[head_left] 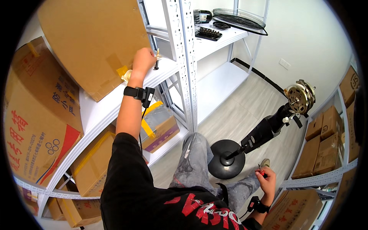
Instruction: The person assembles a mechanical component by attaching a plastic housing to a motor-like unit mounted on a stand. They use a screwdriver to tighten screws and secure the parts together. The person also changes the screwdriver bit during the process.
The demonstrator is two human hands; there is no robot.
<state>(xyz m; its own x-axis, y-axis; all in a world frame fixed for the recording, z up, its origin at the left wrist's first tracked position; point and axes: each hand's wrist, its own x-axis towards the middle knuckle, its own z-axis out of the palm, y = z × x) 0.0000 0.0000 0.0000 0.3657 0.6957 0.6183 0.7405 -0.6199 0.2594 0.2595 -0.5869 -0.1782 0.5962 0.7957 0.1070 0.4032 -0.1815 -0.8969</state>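
Red tool partly hidden in the right hand.

Light is bright and diffuse, and lens distortion bows the right-hand shelf rail.

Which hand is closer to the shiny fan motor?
Right. The right hand is on the person's side of the fan motor; the left hand is farther off, left of it, at the white shelf.

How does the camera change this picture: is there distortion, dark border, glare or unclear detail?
Head view: the fisheye bends the left shelf into an arc; head view: black fills the corners; head view: light is bright, with pale highlights on the black base; head view: the red tool in the right hand is too small to identify.
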